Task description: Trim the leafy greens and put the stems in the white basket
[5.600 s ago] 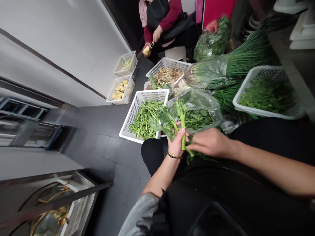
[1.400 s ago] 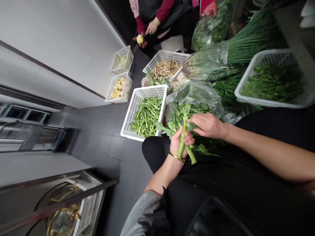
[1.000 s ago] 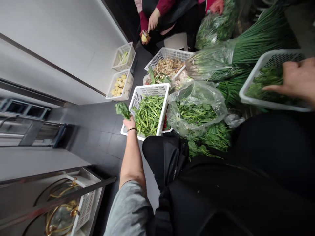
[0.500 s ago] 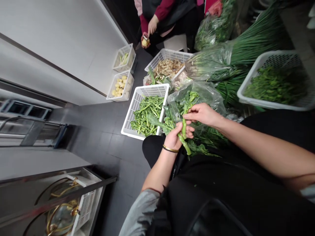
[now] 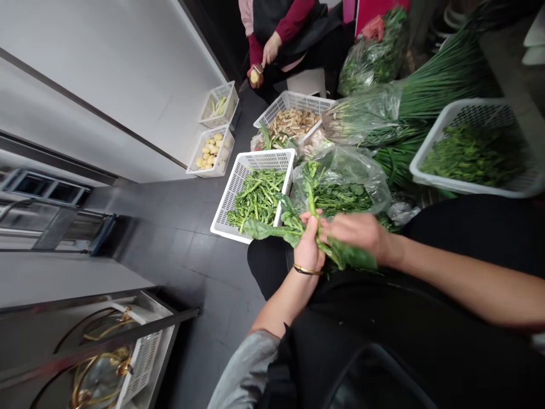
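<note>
White basket (image 5: 225,207) of trimmed green stems sits on the floor at left. Just right, over the lap, left hand (image 5: 309,248) w/ fingers closed around a leafy green stalk (image 5: 313,213). Right hand (image 5: 360,234) beside it, fingers pinching a leaf (image 5: 351,257). Plastic bag (image 5: 366,176) of greens behind.
</note>
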`<state>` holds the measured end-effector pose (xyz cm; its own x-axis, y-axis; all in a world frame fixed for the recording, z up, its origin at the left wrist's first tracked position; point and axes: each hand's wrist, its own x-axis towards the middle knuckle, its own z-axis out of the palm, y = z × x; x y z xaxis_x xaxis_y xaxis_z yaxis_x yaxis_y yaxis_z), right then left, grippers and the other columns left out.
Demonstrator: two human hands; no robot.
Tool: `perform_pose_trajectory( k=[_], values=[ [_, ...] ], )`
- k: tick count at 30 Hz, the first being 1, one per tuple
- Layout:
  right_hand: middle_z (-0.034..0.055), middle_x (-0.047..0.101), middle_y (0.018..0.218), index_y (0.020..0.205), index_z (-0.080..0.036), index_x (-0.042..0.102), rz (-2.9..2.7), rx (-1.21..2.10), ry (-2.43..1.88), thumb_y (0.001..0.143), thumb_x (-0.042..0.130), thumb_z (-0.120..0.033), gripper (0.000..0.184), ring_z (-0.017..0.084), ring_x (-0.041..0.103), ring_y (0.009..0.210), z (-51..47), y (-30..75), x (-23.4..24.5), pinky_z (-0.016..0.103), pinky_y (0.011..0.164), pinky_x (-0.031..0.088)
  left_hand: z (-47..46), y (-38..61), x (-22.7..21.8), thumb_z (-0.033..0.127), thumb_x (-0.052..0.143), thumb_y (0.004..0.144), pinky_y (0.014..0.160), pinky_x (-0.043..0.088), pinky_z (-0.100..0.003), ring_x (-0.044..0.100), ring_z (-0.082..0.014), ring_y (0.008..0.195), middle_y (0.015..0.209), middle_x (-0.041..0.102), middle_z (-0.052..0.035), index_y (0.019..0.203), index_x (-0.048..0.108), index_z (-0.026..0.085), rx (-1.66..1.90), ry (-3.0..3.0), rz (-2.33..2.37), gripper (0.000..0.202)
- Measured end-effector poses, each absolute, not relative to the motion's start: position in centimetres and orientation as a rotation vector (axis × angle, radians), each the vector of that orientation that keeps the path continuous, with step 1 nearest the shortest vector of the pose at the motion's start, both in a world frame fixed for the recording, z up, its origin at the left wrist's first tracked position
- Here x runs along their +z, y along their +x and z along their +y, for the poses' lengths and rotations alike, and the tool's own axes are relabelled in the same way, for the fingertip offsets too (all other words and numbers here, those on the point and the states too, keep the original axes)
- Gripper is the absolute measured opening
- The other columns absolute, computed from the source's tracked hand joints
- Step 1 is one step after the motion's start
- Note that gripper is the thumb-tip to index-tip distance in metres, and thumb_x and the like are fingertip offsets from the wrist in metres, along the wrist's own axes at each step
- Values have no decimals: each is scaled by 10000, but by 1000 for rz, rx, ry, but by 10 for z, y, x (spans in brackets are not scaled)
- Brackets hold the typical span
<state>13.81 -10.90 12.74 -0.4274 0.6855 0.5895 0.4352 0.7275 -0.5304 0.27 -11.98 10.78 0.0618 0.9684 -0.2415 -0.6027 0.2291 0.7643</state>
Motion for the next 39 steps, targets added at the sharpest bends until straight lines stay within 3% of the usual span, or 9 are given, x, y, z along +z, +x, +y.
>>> perform_pose_trajectory(
  k=[6, 9, 14, 18, 22, 24, 27, 31, 39],
  values=[
    [1, 555, 520, 624, -171, 596, -1845, 868, -1335, 806, 557, -484, 364, 120, 491, 462, -76, 153, 127, 242, 457, 362, -126, -5, 98, 386, 658, 765, 582, 441, -246, 517, -99, 561, 731, 639, -26, 900, 642, 184, 1239, 1022, 1230, 244],
    [23, 569, 559, 640, -169, 596, -1871, 723, -1325, 813, 547, -460, 342, 137, 509, 498, -62, 150, 126, 256, 481, 371, -126, -3, 95, 382, 690, 728, 615, 479, -263, 575, -121, 600, 748, 651, -48, 795, 632, 160, 1120, 959, 1225, 239],
    [52, 612, 716, 753, -196, 603, -2123, 419, -699, 901, 439, -324, 255, 144, 566, 657, -91, 151, 109, 269, 616, 432, -111, -7, 105, 408, 633, 774, 415, 380, -189, 485, -74, 426, 613, 588, 13, 893, 545, 170, 1027, 477, 930, 281],
    [65, 624, 713, 786, -201, 623, -2231, 711, -880, 875, 486, -395, 254, 176, 604, 657, -103, 192, 83, 309, 619, 466, -108, -19, 112, 373, 620, 796, 405, 364, -186, 479, -84, 420, 621, 606, 21, 979, 481, 221, 1043, 491, 781, 275],
    [34, 621, 611, 853, -222, 668, -2264, 1107, -1219, 651, 664, -589, 419, 194, 579, 542, -78, 218, 87, 324, 526, 445, -115, -20, 104, 421, 645, 766, 389, 373, -200, 495, -102, 403, 626, 634, 8, 988, 460, 223, 993, 626, 712, 351],
    [29, 638, 644, 909, -202, 650, -2073, 1235, -1256, 754, 544, -609, 448, 167, 581, 551, -64, 208, 105, 298, 536, 442, -118, -15, 101, 442, 650, 756, 380, 379, -205, 511, -111, 395, 628, 647, -5, 998, 477, 209, 976, 697, 707, 378],
    [20, 578, 559, 702, -179, 584, -1910, 954, -1281, 886, 385, -524, 439, 118, 514, 498, -60, 175, 131, 255, 505, 379, -121, -9, 103, 462, 640, 760, 396, 405, -219, 536, -119, 413, 653, 658, -25, 1120, 505, 186, 874, 727, 731, 474],
    [35, 580, 597, 632, -186, 555, -2117, 421, -1102, 891, 439, -413, 364, 117, 506, 541, -91, 151, 133, 256, 494, 314, -118, -6, 105, 446, 697, 712, 444, 419, -204, 529, -86, 455, 651, 627, -1, 1154, 555, 176, 999, 684, 911, 537],
    [-39, 495, 469, 616, -193, 522, -1989, 878, -1344, 859, 492, -484, 380, 90, 430, 446, -69, 178, 129, 229, 464, 308, -118, -6, 95, 325, 746, 678, 433, 356, -156, 511, -43, 498, 694, 590, 18, 1095, 647, 178, 980, 885, 1083, 453]
  ],
)
